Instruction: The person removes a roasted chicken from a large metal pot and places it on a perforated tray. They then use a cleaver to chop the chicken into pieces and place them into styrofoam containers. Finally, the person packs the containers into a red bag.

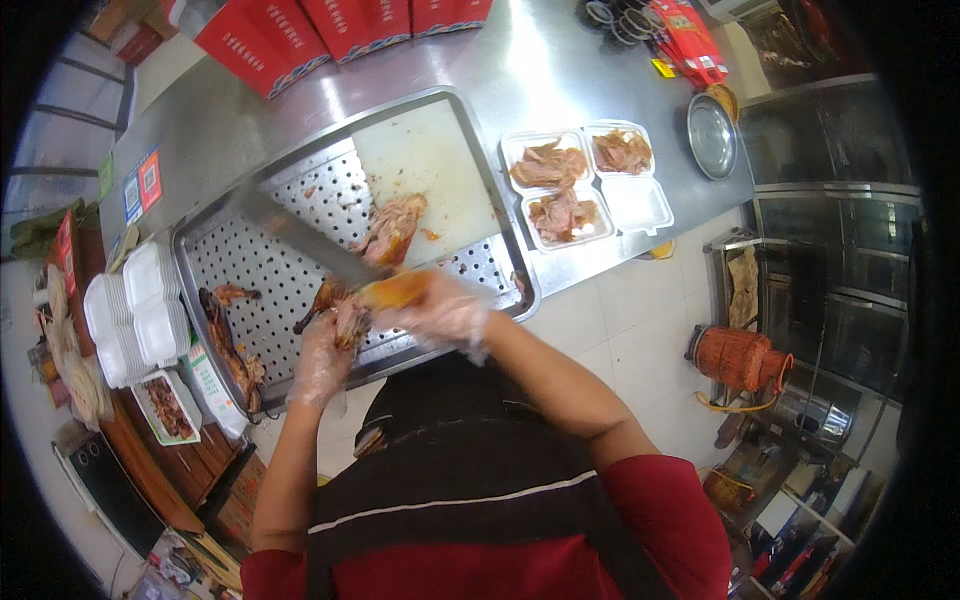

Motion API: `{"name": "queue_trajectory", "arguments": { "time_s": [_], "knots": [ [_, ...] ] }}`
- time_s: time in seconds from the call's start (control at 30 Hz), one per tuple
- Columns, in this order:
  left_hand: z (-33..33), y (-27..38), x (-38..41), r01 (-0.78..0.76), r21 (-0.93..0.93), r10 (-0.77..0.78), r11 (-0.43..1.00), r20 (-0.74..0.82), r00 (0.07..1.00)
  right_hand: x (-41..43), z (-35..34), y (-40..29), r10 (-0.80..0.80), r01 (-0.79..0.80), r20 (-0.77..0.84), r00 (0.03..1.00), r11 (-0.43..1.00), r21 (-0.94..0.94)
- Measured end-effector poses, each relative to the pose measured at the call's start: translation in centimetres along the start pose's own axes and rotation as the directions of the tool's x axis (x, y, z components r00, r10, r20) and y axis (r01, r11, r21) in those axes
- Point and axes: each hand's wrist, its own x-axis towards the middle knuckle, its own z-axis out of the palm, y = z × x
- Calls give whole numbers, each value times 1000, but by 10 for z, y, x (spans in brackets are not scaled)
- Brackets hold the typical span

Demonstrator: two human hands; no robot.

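Observation:
My right hand (431, 307), in a clear plastic glove, is closed on the handle end of a broad knife; a yellowish-brown piece shows at that grip. The blurred blade (311, 240) points up and left over the perforated metal tray (465, 120). Close beside it, my gloved left hand (326, 356) grips a piece of cooked meat (351, 322). A larger chunk of roast meat (394, 225) rests on the white cutting board (435, 150) at the blade's far side. Browned bony pieces (225, 345) lie at the tray's left edge.
Right of the tray, foam boxes (551, 169) hold sliced meat. Stacked foam boxes (139, 315) and a container of meat pieces (169, 409) stand at left. Red printed boxes (262, 45) line the back. A metal bowl (711, 136) sits at the counter's right end; an orange gas cylinder (731, 358) stands beyond.

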Motion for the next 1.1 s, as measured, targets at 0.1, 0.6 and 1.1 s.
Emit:
{"name": "queue_trajectory", "arguments": {
  "time_s": [0.1, 0.6, 1.1],
  "knots": [
    [-9, 37, 5, -96, 5, 96, 995, 38, 995, -40, -62, 34, -42, 47, -573, 819, 999, -7],
    [-26, 22, -6, 344, -544, -271, 765, 214, 939, -7, -39, 82, -208, -80, -734, 647, 938, -337],
    [-7, 22, -6, 302, -606, -229, 736, 198, 953, 55, 5, 12, -136, -151, -491, 861, 853, -500]
  ]
}}
